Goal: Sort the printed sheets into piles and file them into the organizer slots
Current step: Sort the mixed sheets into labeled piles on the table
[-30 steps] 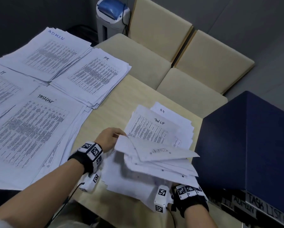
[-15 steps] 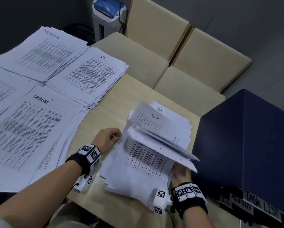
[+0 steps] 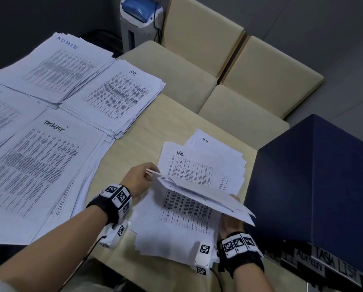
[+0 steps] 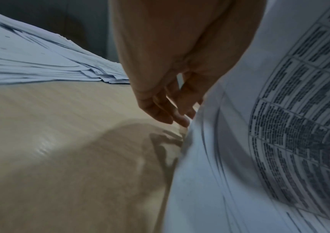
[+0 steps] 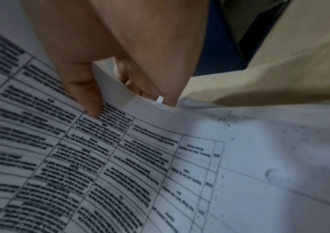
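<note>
**Op A:** On the wooden table (image 3: 132, 131), near edge, I log the unsorted stack (image 3: 176, 234) beside the dark blue organizer (image 3: 315, 180). Several of its sheets are lifted as a bundle (image 3: 205, 194).

**Op B:** Right hand (image 3: 231, 224)?

**Op A:** It grips the bundle's near right edge: thumb (image 5: 84, 94) on the printed face, fingers curled behind.

**Op B:** Left hand (image 3: 137, 179)?

**Op A:** It pinches the bundle's left corner; fingertips (image 4: 172, 116) meet the paper edge in the wrist view. An "HR" sheet (image 3: 197, 167) lies exposed behind.

**Op B:** Sorted piles?

**Op A:** Four at far left: ADMIN pile (image 3: 58, 68), HR pile (image 3: 117, 98), TASKLIST pile (image 3: 35, 169), IT pile (image 3: 1, 114).
</note>
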The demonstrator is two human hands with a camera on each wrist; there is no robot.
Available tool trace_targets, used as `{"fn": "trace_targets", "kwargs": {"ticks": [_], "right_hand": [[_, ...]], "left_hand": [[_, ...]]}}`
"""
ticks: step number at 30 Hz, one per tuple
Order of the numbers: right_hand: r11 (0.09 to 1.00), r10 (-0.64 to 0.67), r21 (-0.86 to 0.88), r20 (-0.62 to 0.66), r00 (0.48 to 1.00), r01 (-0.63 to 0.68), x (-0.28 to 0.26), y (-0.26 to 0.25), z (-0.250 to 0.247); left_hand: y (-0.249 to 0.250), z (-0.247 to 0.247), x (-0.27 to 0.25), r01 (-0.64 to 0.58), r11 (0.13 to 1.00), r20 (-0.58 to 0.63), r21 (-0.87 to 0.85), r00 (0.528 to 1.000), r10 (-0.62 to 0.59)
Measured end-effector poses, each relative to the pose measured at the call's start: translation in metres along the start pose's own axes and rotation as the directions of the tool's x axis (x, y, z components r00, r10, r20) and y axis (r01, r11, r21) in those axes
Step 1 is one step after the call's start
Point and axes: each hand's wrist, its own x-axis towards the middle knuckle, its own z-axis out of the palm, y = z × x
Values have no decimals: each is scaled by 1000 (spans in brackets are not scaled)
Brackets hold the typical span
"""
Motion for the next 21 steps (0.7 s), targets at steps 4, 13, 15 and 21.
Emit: {"fn": "trace_targets", "kwargs": {"ticks": [4,13,15,21], "right_hand": [[994,109,-41,119,987,-105,-3,-16,0],[929,-353,-85,87,932,360,4,-97,44],[901,-431,-43,32,902,432,-2,-105,51],[930,-296,-196,97,950,310,4,-48,51]], "left_hand": [[15,2,-8,-115,991,73,-67,990,120],[128,-29,2,-290,829,-347,-477,930,126],[141,-35,0,-350,796,-390,-494,907,157],[88,-13,8,-98,921,-190,-378,981,27]]}}
